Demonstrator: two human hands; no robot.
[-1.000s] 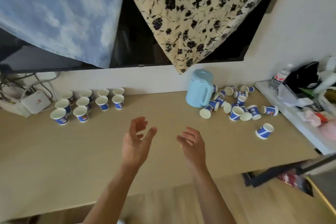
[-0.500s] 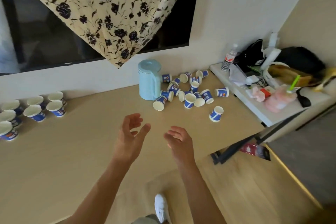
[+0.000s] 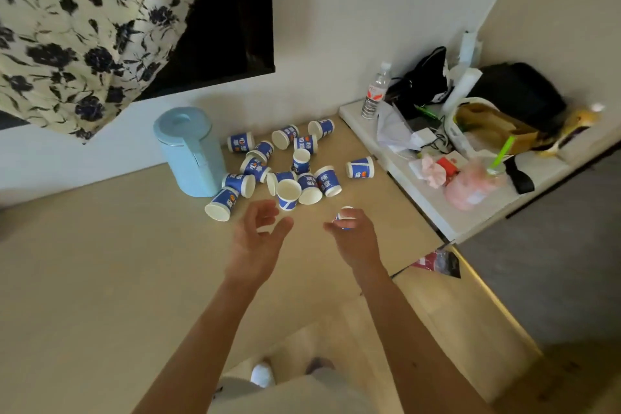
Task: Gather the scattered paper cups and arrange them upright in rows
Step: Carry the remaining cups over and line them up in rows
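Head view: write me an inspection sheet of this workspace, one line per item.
Surface: tan desk.
Job's things: paper cups heaped, mostly on their sides; front cup upright.
Clutter: blue jug beside the heap; white shelf with bottle, black bag, pink drink.
Grips: left hand open, empty; right hand at a lone cup, hold unclear.
Cables: thin leads on the shelf.
Surroundings: floral cloth over dark screen; wood floor.

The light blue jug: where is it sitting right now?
In the head view, the light blue jug stands upright on the wooden table, at the back against the white wall, just left of the scattered paper cups.
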